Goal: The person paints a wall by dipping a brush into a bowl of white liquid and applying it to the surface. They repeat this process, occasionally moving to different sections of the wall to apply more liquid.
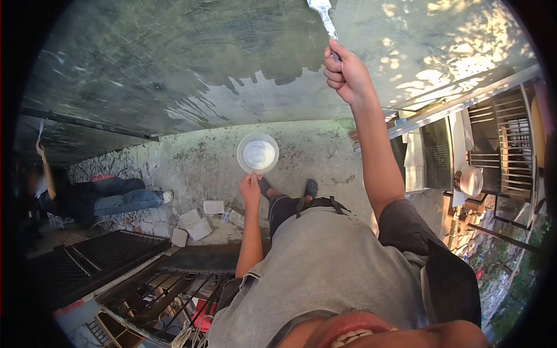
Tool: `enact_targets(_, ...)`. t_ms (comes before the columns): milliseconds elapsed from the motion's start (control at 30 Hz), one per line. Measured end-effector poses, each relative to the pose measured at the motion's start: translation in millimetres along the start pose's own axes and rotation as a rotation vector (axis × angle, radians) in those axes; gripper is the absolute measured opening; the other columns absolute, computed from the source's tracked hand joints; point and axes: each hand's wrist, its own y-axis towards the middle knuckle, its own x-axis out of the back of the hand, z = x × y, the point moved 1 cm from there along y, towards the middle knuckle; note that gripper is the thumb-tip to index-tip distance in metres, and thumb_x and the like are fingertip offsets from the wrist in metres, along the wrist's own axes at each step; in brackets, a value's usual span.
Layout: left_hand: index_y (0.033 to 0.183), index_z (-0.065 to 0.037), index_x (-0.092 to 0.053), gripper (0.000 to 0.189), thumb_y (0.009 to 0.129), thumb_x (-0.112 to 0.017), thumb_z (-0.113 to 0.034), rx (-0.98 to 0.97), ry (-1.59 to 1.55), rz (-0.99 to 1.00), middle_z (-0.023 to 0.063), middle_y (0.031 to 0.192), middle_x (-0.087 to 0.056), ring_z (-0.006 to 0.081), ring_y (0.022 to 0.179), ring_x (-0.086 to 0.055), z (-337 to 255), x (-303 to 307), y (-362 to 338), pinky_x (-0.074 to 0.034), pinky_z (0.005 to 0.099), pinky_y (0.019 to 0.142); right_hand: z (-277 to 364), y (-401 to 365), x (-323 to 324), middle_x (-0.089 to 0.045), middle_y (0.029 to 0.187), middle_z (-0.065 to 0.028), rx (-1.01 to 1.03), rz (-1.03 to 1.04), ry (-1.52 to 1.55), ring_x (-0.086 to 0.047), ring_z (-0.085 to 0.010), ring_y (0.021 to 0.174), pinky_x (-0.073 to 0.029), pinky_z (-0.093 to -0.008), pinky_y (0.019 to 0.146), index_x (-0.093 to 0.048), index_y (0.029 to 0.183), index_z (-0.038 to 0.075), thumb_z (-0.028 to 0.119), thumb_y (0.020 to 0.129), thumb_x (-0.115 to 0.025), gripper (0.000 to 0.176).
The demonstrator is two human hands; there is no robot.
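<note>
Far left, well apart from the left hand: another person (87, 203), blue jeans, one arm up, thin pale tool (42, 129) in that hand, at the wall (371, 64). Too dark to tell the tool type.

Lower left, below the left hand: dark metal grilles (96, 261) and a rack with bars (168, 296), a red item (203, 316) near it. Between those and the left hand, pale blocks (198, 224) lie loose on the concrete ground (313, 148).

Left hand (250, 190): fingers closed on the near rim of a round translucent tub (242, 154). White liquid (265, 155) in it. Tub sits just beyond the fingers, away from the body; can't tell if its base is on the ground or held off it.

Dark wet-looking area with drip-like streaks on the wall, beyond the tub and left of the right hand.

Between the hands, nearer the left: two feet in dark clogs (311, 187) on the ground.

Right hand (347, 72): raised, arm out, clenched round the handle of a brush (322, 13). White smears on it, head partly cut off by the frame edge. Contact with wall: can't tell.

Right of the right forearm: barred racks (505, 151), with a rounded container (469, 181) among them. Sun patches on the wall right of the brush.
</note>
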Motion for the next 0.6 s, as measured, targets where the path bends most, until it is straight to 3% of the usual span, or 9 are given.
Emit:
enact_targets(67,0.072,0.001,-0.062,0.028,0.094,-0.054,-0.015,-0.061,-0.003,-0.030,0.0065,0.072,-0.067,0.0108,0.067,-0.059,3,-7,5,-0.045,0.0268,0.065,26,-26,-19,-0.028,0.054,0.0079,0.091,0.065,-0.082,-0.019,-0.0038,0.042,-0.014,-0.0233,0.039,-0.051,0.087,0.010,0.038,0.102,-0.046,0.032)
enact_targets(133,0.072,0.001,-0.062,0.028,0.095,-0.054,-0.015,-0.082,-0.015,-0.027,0.0066,0.071,-0.067,0.0105,0.066,-0.058,0,-14,6,-0.045,0.0266,0.064,39,-33,-31,-0.027,0.054,0.0081,0.182,0.138,-0.153,-0.019,-0.0033,0.043,-0.015,-0.0228,0.039,-0.052,0.087,0.010,0.040,0.102,-0.046,0.034)
enact_targets(267,0.073,0.002,-0.062,0.029,0.095,-0.054,-0.016,-0.123,-0.028,-0.009,0.0071,0.069,-0.066,0.0106,0.065,-0.057,-4,-25,6,-0.044,0.0266,0.063,32,-6,-14,-0.025,0.054,0.0088,0.374,0.032,-0.244,-0.018,-0.0032,0.042,-0.014,-0.0222,0.038,-0.053,0.091,0.009,0.041,0.104,-0.040,0.037)
enact_targets(333,0.073,0.002,-0.062,0.029,0.095,-0.054,-0.016,-0.133,-0.009,-0.004,0.0069,0.069,-0.066,0.0107,0.064,-0.057,-6,-28,6,-0.044,0.0268,0.063,-4,22,27,-0.027,0.054,0.0085,0.231,-0.113,-0.272,-0.020,-0.0034,0.041,-0.014,-0.0225,0.037,-0.051,0.086,0.011,0.046,0.102,-0.041,0.039)
enact_targets(433,0.073,0.002,-0.062,0.030,0.095,-0.054,-0.016,-0.125,0.004,0.004,0.0066,0.069,-0.066,0.0106,0.064,-0.057,-5,-34,5,-0.044,0.0269,0.063,-111,41,117,-0.029,0.053,0.0080,-0.085,-0.290,-0.408,-0.023,-0.0049,0.039,-0.015,-0.0243,0.036,-0.044,0.078,0.015,0.055,0.098,-0.045,0.045)
enact_targets(500,0.073,0.002,-0.063,0.030,0.094,-0.054,-0.016,-0.122,-0.008,-0.007,0.0064,0.069,-0.066,0.0103,0.064,-0.057,-10,-38,9,-0.044,0.0268,0.063,-184,32,168,-0.029,0.052,0.0069,-0.448,-0.322,-0.154,-0.021,-0.0070,0.038,-0.013,-0.0253,0.035,-0.042,0.077,0.014,0.045,0.100,-0.043,0.039)
enact_targets(567,0.073,0.002,-0.063,0.030,0.095,-0.054,-0.017,-0.089,0.049,0.011,0.0066,0.068,-0.066,0.0102,0.064,-0.056,-14,-36,4,-0.044,0.0270,0.063,-237,22,198,-0.028,0.052,0.0065,-0.667,-0.462,-0.119,-0.020,-0.0071,0.038,-0.012,-0.0255,0.035,-0.041,0.079,0.012,0.037,0.101,-0.040,0.033)
enact_targets(600,0.073,0.002,-0.063,0.030,0.095,-0.054,-0.017,-0.099,0.053,0.006,0.0066,0.068,-0.066,0.0102,0.064,-0.056,-15,-35,3,-0.044,0.0270,0.063,-238,16,195,-0.028,0.052,0.0065,-0.661,-0.453,-0.115,-0.020,-0.0071,0.038,-0.012,-0.0255,0.035,-0.041,0.079,0.012,0.037,0.101,-0.040,0.033)
